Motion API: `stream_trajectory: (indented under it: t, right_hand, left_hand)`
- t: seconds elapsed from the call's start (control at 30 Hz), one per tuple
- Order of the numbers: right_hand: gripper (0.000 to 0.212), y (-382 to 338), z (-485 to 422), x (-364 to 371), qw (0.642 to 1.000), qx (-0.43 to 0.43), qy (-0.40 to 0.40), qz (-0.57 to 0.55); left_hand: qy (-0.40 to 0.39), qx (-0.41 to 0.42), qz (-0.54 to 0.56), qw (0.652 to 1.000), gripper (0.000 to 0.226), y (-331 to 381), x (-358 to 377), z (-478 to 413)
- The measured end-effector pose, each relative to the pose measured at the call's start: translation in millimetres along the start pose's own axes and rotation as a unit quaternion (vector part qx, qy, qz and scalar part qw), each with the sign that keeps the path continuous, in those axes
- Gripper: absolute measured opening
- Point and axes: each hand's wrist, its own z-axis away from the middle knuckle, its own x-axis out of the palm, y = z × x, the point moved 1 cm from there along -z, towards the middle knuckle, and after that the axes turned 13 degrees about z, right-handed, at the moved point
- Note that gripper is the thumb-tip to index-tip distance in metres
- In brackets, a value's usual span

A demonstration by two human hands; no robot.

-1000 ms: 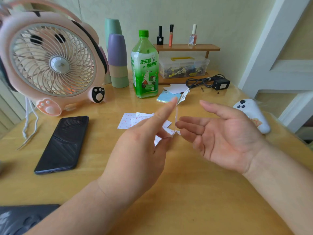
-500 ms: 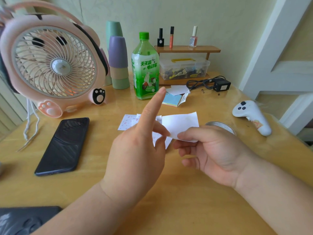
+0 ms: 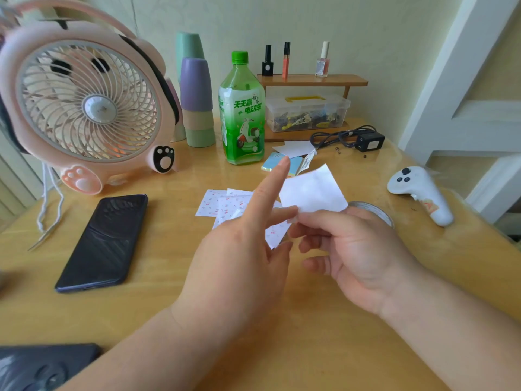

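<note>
Pinching the white paper square [image 3: 313,190] at its lower edge between thumb and forefinger, the right hand [image 3: 361,255] holds it tilted above the table [image 3: 169,306], just right of frame centre. The other right fingers [image 3: 313,244] curl loosely beneath. The left hand [image 3: 239,258], at centre, keeps its index finger straight, pointing up the frame. Its thumb tip meets the square's lower left corner; whether it grips there cannot be told. Patterned sheets [image 3: 217,201] lie on the table behind the left hand.
</note>
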Motion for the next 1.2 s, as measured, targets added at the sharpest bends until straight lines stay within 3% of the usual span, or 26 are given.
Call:
stream_trajectory:
  t: [0.17,0.23,0.33,0.4,0.67,0.77,0.83,0.9,1.0,1.13,1.2]
  right_hand:
    - [0.011,1,-2,1,1.000,-0.007,0.000,0.010]
    - [0.008,1,-2,0,1.000,-0.018,0.012,0.004]
    - [0.013,1,-2,-1,0.999,-0.040,0.015,0.022]
    - [0.015,2,-1,-1,0.998,-0.057,0.005,0.038]
    - [0.024,0,2,-2,0.995,-0.092,-0.033,0.024]
    - [0.019,-2,2,-5,0.991,-0.098,-0.087,0.031]
    - [0.006,-1,1,-5,0.988,-0.090,-0.119,0.040]
    - [0.006,1,1,-4,0.986,-0.074,-0.141,0.054]
    - [0.011,1,1,-4,0.981,-0.054,-0.163,0.093]
    - [0.018,0,-1,-8,0.974,-0.068,-0.189,0.104]
    - [0.027,-3,-2,-13,0.964,-0.096,-0.210,0.133]
  left_hand:
    - [0.005,0.008,0.036,0.999,0.098,1,-2,2]
    - [0.006,-0.064,0.146,0.987,0.100,-5,-1,1]
    - [0.023,-0.193,0.415,0.889,0.097,-14,-1,-4]
    - [0.050,-0.230,0.500,0.834,0.096,-16,-3,-7]
    - [0.151,-0.284,0.585,0.745,0.076,-26,-15,-17]
    - [0.161,-0.295,0.564,0.755,0.062,-33,-24,-21]
    - [0.094,-0.310,0.552,0.768,0.044,-35,-22,-19]
    - [0.024,-0.302,0.533,0.790,0.023,-34,-16,-15]
    - [0.030,-0.293,0.483,0.825,0.025,-34,-13,-14]
    - [0.077,-0.298,0.465,0.830,0.015,-35,-13,-15]
    - [0.068,-0.285,0.414,0.862,0.025,-35,-12,-13]
